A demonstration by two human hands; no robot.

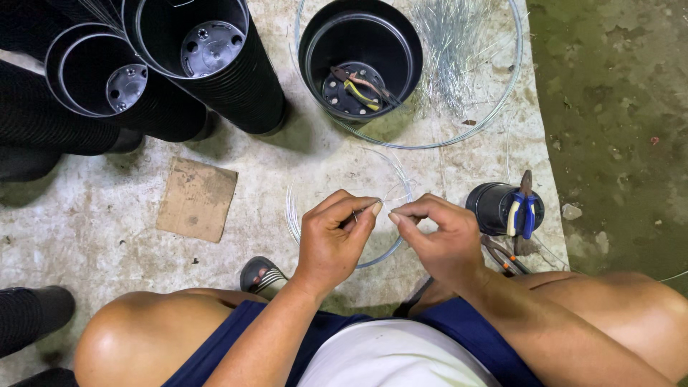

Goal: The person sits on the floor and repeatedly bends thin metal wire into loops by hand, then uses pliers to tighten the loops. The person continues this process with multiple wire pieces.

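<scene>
Both hands pinch a thin wire ring, left hand and right hand meeting at its ends; the join looks unfinished, with pliers idle on a small black pot.

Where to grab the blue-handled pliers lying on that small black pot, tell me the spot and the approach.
Take the blue-handled pliers by the two handles, coming from above on the near side. The handles point toward the person and lie exposed across the small black pot; the nose points away. Probably an easy pinch for the right hand.
</scene>
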